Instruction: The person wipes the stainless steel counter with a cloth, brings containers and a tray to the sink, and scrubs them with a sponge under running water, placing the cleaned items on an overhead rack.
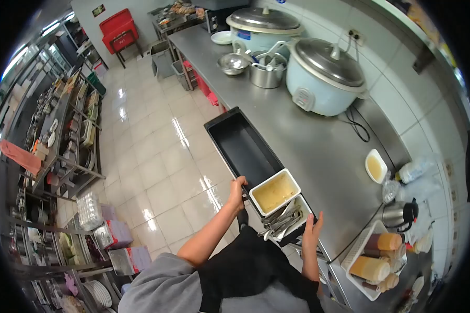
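Observation:
A long black tray lies at a slant along the counter's left edge, its near end close to my body. My left hand is closed around the tray's left rim. My right hand is at the near right corner, fingers stretched upward and apart, close against the tray's side. In the tray's near half sits a white rectangular container with something yellowish inside. Behind it, nearer to me, a second white container holds a pile of metal cutlery, with handles sticking out toward my apron.
The steel counter carries two large rice cookers, a pot of utensils, a small white dish, a metal jug and a white basket of sauce bottles. Shelving stands left across the tiled floor.

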The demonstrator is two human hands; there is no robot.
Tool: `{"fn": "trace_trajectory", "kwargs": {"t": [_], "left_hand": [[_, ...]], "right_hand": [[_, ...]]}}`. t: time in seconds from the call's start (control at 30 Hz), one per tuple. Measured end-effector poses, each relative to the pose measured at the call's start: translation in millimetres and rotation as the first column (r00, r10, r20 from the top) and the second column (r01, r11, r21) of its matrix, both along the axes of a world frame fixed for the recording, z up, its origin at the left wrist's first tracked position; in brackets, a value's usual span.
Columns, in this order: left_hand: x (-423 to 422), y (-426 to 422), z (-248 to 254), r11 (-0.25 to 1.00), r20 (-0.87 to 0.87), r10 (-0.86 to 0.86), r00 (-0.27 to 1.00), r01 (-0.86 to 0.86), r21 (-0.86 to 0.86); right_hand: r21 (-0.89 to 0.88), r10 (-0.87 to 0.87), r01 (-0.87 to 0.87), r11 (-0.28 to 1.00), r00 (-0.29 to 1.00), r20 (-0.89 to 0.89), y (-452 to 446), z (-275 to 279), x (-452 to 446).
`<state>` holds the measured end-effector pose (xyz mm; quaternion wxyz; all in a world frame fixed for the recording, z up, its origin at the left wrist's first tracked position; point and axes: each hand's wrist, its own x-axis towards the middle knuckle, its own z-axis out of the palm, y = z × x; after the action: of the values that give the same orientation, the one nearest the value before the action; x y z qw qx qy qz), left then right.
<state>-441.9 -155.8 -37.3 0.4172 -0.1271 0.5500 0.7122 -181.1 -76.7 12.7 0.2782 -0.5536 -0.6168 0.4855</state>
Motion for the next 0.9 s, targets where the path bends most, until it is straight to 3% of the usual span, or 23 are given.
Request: {"fn": "trace_trajectory", "kwargs": {"t": [0.07, 0.13, 0.17, 0.2, 0.37, 0.47, 0.53, 0.63, 0.73, 0.9], "left_hand": [[-41, -6, -22, 1.000, -0.033, 0.025, 0.999, -0.024, 0.013], [-82, -14, 0, 0.995, 0.008, 0.100, 0.995, -0.100, 0.002], [-104, -24, -2, 0.998, 0.019, 0.021, 1.000, -0.022, 0.061], [-129, -33, -4, 0.996, 0.028, 0.048, 0.998, -0.049, 0.070], [-235, -77, 30, 0.939, 0.066, 0.332, 0.941, -0.337, 0.071], [-297, -105, 45, 0.866, 0.108, 0.490, 0.865, -0.498, 0.050], [-341, -129, 36, 0.844, 0.108, 0.531, 0.841, -0.536, 0.029], [-408, -155, 43, 0.840, 0.068, 0.540, 0.839, -0.542, 0.003], [-493, -169, 41, 0.836, 0.048, 0.549, 0.834, -0.548, -0.035], [-629, -176, 26, 0.858, 0.080, 0.501, 0.862, -0.507, 0.086]], "right_hand": [[0.000, 0.025, -0.025, 1.000, 1.000, 0.001, -3, 10, -45], [-0.029, 0.090, -0.092, 0.995, 0.994, -0.057, 4, 15, -88], [-0.037, 0.121, -0.124, 0.992, 0.988, -0.093, 11, 17, -112], [-0.014, 0.173, -0.175, 0.985, 0.981, -0.089, 15, 20, -139], [0.077, 0.445, -0.438, 0.895, 0.887, -0.122, 42, 12, -288], [-0.227, 0.460, -0.574, 0.787, 0.790, -0.404, 45, -9, -384], [-0.376, 0.488, -0.648, 0.662, 0.754, -0.440, 37, -1, -450], [-0.445, 0.555, -0.728, 0.522, 0.686, -0.471, 28, 6, -540], [-0.474, 0.517, -0.718, 0.510, 0.696, -0.497, 9, 14, -623], [-0.426, 0.555, -0.703, 0.569, 0.711, -0.432, 10, 4, -755]]}}
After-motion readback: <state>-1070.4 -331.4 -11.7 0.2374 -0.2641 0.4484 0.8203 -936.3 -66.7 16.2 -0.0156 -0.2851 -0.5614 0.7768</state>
